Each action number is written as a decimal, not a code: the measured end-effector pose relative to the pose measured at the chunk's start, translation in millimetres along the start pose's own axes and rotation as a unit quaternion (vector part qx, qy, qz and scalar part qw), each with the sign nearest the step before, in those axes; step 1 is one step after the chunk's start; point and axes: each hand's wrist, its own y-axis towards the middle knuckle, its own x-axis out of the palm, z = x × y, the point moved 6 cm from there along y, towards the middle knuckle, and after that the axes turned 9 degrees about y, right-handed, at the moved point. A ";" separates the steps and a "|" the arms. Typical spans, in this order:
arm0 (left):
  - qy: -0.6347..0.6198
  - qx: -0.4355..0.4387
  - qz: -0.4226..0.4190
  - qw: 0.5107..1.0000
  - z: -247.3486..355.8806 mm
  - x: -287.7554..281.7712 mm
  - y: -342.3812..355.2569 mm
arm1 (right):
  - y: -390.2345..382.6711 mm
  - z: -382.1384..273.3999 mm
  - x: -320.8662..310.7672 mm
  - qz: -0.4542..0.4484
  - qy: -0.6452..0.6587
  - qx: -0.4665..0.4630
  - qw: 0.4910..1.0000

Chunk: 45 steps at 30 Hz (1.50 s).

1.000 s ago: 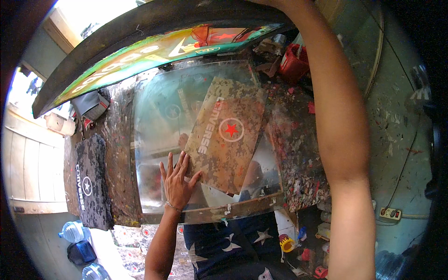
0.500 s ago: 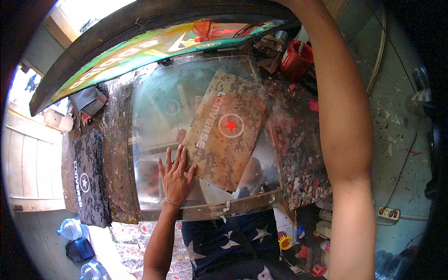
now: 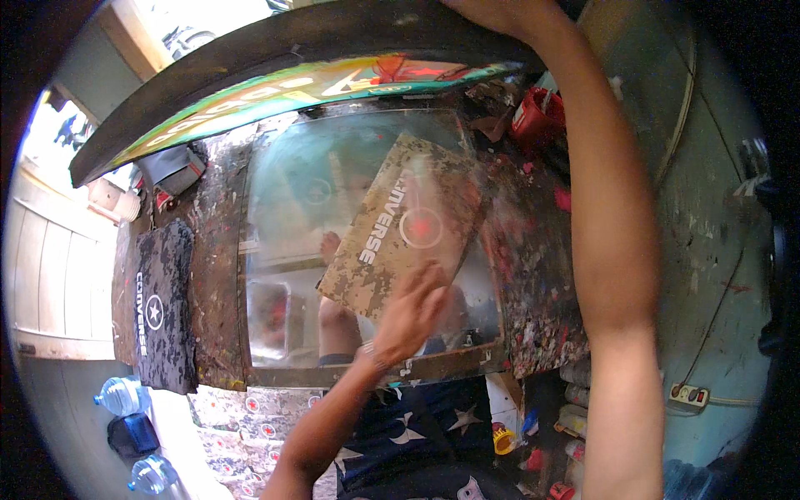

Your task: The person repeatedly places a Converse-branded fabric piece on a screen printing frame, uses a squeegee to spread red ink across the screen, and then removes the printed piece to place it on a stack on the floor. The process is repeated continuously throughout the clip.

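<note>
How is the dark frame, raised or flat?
Raised: the frame slants up beyond the glass, coloured face showing, right hand at its upper edge.

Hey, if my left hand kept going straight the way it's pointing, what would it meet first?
Probably the camouflage-patterned panel: your left hand overlaps its lower edge in view, though contact is unclear. Skimming above it, the line seems to run toward the red bucket.

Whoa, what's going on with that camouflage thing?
A person's right hand, partly out of view, is at the top of a tilted dark frame. The blurred left hand is over the lower end of a tan camouflage sheet, which lies slanted on glass. A darker camouflage piece lies to the left.
</note>
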 end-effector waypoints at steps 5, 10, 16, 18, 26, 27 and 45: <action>-0.102 0.108 0.124 0.981 88.4 -47.9 3.2 | -30.1 8.7 9.9 -0.013 -0.015 0.048 0.999; 0.488 0.072 0.383 0.781 85.3 -198.9 -36.2 | -119.1 30.7 71.0 0.044 -0.062 -0.097 0.992; 0.412 0.006 0.086 0.907 -22.3 -116.9 -37.9 | -271.4 36.2 156.9 -0.104 -0.014 -0.087 0.991; 0.375 0.047 0.123 0.917 -43.7 -99.4 -41.4 | -283.1 45.4 177.2 -0.168 -0.042 -0.058 0.983; 0.321 0.045 0.135 0.936 -70.0 -93.5 -44.8 | -231.5 70.4 186.8 -0.318 -0.013 -0.004 0.948; 0.319 0.046 0.138 0.937 -68.7 -94.0 -44.3 | -236.0 70.8 185.3 -0.339 -0.010 -0.006 0.941; 0.301 0.041 0.147 0.941 -65.8 -92.7 -48.6 | -238.7 81.2 206.8 -0.233 -0.125 0.042 0.964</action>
